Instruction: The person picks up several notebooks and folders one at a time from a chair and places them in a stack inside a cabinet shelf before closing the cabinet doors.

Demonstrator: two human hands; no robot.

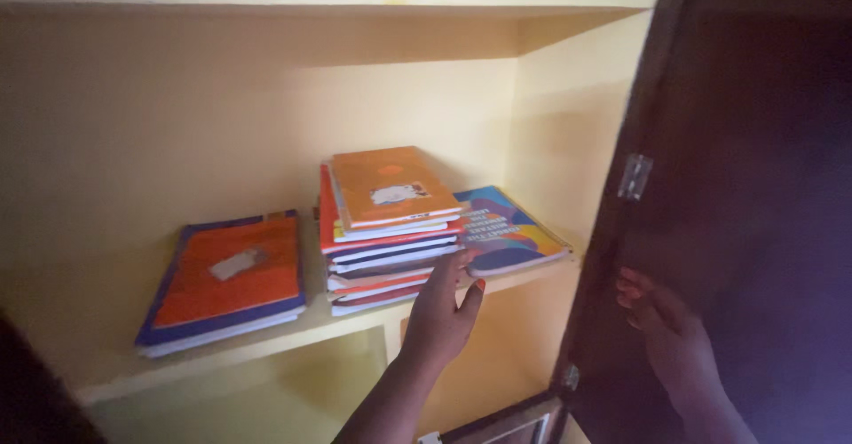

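Slide left hand (441, 306), fingers spread on stack (387, 231) edge, squarely under lower books; steady door (754, 204) at 3 o'clock with spread right hand (661, 320).

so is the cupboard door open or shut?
Open. The dark door is swung out to the right, its hinge exposed, the right hand on its inner face, and the shelf interior is fully visible.

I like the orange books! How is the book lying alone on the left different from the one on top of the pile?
The lone orange book lies flat on the shelf with a blue border; the top book sits high on a stack and has no blue edge. The left hand touches the stack, not the lone book. Both have orange covers with a pale label.
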